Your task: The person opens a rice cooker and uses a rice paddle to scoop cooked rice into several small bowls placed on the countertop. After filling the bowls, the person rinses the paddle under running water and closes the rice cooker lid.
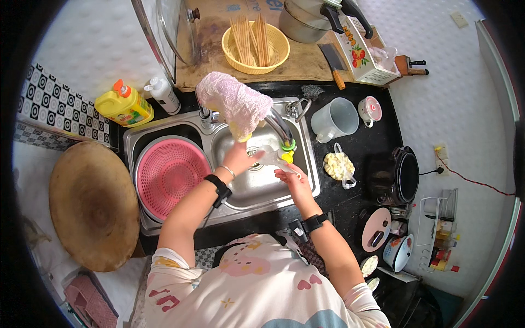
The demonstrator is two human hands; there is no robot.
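Note:
My right hand (297, 180) grips the handle of a translucent spoon-like utensil (268, 156) over the sink basin (242, 190). Under the draped towel (238, 100) is my left hand (240, 158), its thumb side close to the utensil's wide end. The towel partly hides those fingers, so contact is unclear. A curved metal faucet (281, 127) carries the towel and ends in a green ring with a yellow nozzle (287, 156) just above the utensil. Left of the basin, a pink colander (172, 176) sits inside a metal bowl (141, 201).
Right of the sink are a plastic measuring jug (334, 119), a lidded mug (370, 110), a bag of pale pieces (338, 166) and a black pot (391, 176). Behind lie a cleaver (333, 61) and a yellow chopstick basket (281, 47). Detergent (125, 106) and a round board (94, 205) stand left.

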